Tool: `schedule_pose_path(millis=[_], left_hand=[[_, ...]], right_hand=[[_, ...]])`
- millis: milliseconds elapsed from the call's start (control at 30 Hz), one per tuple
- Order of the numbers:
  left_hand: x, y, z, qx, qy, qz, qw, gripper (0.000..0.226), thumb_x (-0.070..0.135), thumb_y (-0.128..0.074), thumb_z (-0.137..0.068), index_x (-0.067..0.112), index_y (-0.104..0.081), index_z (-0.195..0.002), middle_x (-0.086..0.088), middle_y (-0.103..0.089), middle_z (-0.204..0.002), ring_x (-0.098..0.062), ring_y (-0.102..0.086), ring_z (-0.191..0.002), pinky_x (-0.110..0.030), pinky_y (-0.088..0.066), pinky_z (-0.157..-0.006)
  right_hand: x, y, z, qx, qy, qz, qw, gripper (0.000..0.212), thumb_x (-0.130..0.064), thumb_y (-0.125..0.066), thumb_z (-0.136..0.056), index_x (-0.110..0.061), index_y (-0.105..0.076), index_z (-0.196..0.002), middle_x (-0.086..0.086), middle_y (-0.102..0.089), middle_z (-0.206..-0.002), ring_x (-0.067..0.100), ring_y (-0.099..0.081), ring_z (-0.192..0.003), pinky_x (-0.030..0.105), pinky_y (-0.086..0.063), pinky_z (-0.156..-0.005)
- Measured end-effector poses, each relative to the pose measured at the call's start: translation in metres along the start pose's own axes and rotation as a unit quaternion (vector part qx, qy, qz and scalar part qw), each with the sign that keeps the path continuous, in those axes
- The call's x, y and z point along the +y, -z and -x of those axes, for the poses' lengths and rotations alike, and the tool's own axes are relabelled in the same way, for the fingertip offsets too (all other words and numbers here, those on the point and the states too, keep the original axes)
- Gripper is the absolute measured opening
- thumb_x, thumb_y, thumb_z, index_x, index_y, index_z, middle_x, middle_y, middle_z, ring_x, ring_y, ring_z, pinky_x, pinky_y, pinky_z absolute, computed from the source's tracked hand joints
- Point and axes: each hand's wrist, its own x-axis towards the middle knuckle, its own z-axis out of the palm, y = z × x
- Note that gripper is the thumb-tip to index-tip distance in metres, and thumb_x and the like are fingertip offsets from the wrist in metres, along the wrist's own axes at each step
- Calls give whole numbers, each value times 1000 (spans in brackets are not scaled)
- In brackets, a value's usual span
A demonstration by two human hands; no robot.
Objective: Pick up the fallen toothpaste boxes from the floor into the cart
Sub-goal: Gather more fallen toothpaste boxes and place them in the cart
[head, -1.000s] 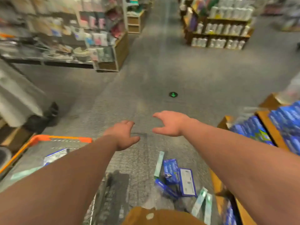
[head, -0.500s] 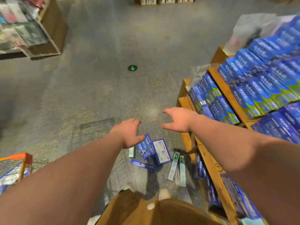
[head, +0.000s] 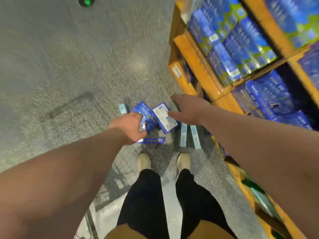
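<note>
Several toothpaste boxes lie on the grey floor in front of my feet: a blue box (head: 145,114), a blue box with its white label up (head: 164,118), a thin dark blue box (head: 152,140), two pale teal boxes (head: 183,135) side by side, and a teal one (head: 122,108) at the far left. My left hand (head: 130,127) hovers over the blue box, fingers loosely curled and holding nothing. My right hand (head: 187,109) is spread open above the labelled box. The cart is out of view.
A wooden shelf unit (head: 191,66) packed with blue and green boxes stands on the right, close to the pile. A green arrow marker (head: 86,1) sits on the floor at the top. My shoes (head: 144,162) stand just short of the boxes.
The view has tilted down and nearer to the floor. Both hands have dropped toward the boxes. The orange cart at the left has left the view.
</note>
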Motion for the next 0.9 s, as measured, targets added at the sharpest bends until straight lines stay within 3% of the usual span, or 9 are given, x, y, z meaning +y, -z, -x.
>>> schedule_pose_path(millis=[200,333,500,800,900], left_hand=[[-25,-122,-145,-50,9,-13,999,69,57,-54,-93,17,-39,-148,-5,-45,-146,-30,-48,-130,-45,-47,-100],[-41,-211,-222,-80,0,-4,997,63,53,-61,-88,15,-46,-136,-10,-50,-135,-35,-49,-126,-51,-46,-101],[-40,-304,-289,-111,-22,-14,993,62,58,-66,-81,18,-48,-125,-7,-52,-124,-33,-54,-118,-48,-50,-93],[-41,-397,-351,-134,-63,-39,988,71,65,-74,-71,23,-45,-121,1,-50,-121,-26,-53,-117,-45,-49,-91],[-45,-412,-355,-146,-79,-45,985,70,58,-73,-73,24,-44,-128,2,-49,-123,-25,-53,-116,-45,-49,-92]], right_hand=[[64,-133,-127,-29,-39,-13,999,64,-51,-53,-98,-15,-38,-149,14,-50,-144,36,-52,-128,42,-45,-97],[103,-229,-202,-67,-54,25,996,62,-54,-48,-98,-16,-37,-146,12,-50,-141,37,-55,-120,47,-49,-91],[130,-331,-272,-97,-76,11,992,66,-54,-49,-97,-13,-34,-147,13,-47,-145,38,-51,-127,51,-48,-98],[145,-427,-368,-83,-70,24,994,73,-56,-58,-92,-13,-32,-145,14,-43,-141,36,-45,-129,49,-47,-94],[142,-448,-391,-75,-102,24,992,94,-64,-69,-81,-12,-26,-147,15,-33,-146,38,-36,-135,51,-45,-96]])
